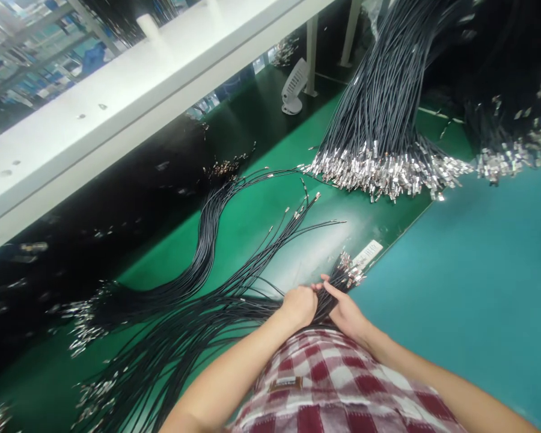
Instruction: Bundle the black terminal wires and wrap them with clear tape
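Observation:
A bundle of thin black cables (252, 308) with metal end connectors lies across the bench's front edge, close to my body. My left hand (301, 305) is wrapped round it in a fist. Just short of the connector ends, my right hand (345, 310) holds the same bundle, with its thumb stretched along the top. The silvery and coppery connector tips (350, 272) stick out beyond my right hand. Leftward the cables fan out over the green surface. Parts of my fingers are hidden behind the cables.
A second cable bundle (207, 234) curves across the green bench top (162, 252). A large cable bunch (383, 108) hangs over the far right. A small white fan (294, 90) stands beneath the white shelf (117, 114). A paper label (368, 252) sits at the bench edge.

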Available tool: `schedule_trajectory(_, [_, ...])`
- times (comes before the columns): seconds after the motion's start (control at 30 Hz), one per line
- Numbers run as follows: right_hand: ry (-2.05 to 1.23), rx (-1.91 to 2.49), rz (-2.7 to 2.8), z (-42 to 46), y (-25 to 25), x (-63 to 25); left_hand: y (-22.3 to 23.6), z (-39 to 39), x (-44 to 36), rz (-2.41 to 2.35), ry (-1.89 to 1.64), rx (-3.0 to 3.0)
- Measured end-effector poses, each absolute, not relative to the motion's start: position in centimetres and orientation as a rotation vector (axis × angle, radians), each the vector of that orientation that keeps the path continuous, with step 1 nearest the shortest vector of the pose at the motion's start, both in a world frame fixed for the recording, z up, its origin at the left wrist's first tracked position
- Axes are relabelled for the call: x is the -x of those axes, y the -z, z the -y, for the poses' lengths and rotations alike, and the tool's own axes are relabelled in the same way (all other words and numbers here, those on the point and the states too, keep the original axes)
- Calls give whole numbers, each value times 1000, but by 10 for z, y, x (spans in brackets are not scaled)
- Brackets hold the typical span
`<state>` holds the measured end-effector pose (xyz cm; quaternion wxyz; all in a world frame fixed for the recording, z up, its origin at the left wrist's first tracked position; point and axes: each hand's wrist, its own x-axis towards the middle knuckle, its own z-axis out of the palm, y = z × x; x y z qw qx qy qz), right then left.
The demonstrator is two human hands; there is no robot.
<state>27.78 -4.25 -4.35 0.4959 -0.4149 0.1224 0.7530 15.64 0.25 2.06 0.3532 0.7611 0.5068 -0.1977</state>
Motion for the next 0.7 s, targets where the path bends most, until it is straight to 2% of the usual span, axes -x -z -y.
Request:
schedule_trajectory(0.1, [-1855,1040,-400,40,46,-278,-19,-23,-139,-1199,378,-1862])
schedule_trajectory(0.23, [-1804,1051,-482,34,44,-278,-5,-73,-105,-1699,118,-2130])
schedule_trajectory(0.3, [-1797,1057,-514,32,43,-278,7,-94,-89,-1860,247,-2198])
schedule_trajectory(0.37, [-1800,1060,-534,30,42,-279,16,-106,-77,-1842,411,-2193])
schedule_trajectory(0.43, [-1793,1067,-539,29,41,-279,20,-109,-69,-1786,425,-2204])
schedule_trajectory(0.6, [-1791,1070,-547,28,42,-279,9,-99,-59,-1788,-38,-2062])
schedule_trajectory(0.7, [-1780,1084,-541,26,42,-278,-5,-81,-57,-1555,-305,-1773])
